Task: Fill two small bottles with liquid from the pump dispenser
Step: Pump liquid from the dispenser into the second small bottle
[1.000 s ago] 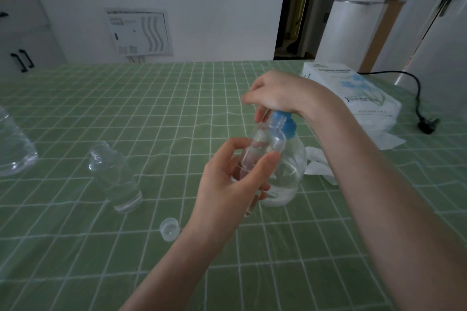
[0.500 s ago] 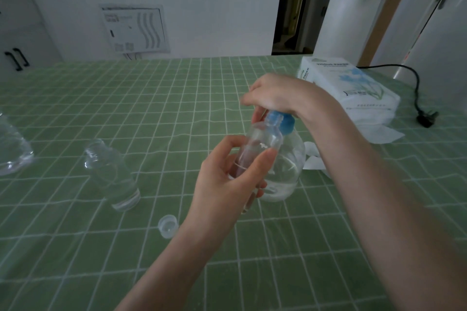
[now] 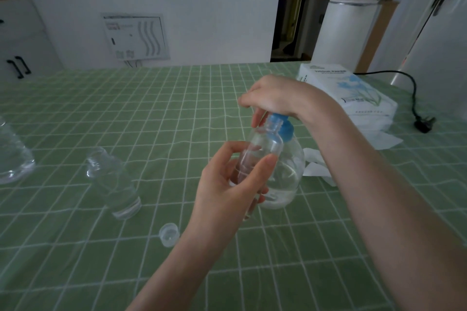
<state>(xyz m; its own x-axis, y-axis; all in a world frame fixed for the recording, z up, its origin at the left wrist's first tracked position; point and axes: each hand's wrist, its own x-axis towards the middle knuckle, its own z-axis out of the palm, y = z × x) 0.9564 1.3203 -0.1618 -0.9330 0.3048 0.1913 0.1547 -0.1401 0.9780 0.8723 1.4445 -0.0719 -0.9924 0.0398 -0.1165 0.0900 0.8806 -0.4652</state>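
Note:
My left hand (image 3: 227,184) grips a small clear bottle (image 3: 262,149), tilted with its open neck up against the blue pump head (image 3: 283,126) of the round clear dispenser (image 3: 285,177). The dispenser stands on the green checked tablecloth and holds clear liquid. My right hand (image 3: 275,96) rests curled over the top of the pump, hiding its nozzle. A second small clear bottle (image 3: 113,182) stands uncapped to the left, with liquid in it. A small clear cap (image 3: 168,233) lies on the cloth in front of it.
Part of a large clear bottle (image 3: 12,161) shows at the left edge. A white tissue pack (image 3: 346,93) and loose tissues (image 3: 318,169) lie at the right, with a black cable and plug (image 3: 424,124) beyond. The green checked cloth (image 3: 177,113) covers the whole table.
My hands, the small bottle and the dispenser keep the same pose. Only the camera view shifts slightly.

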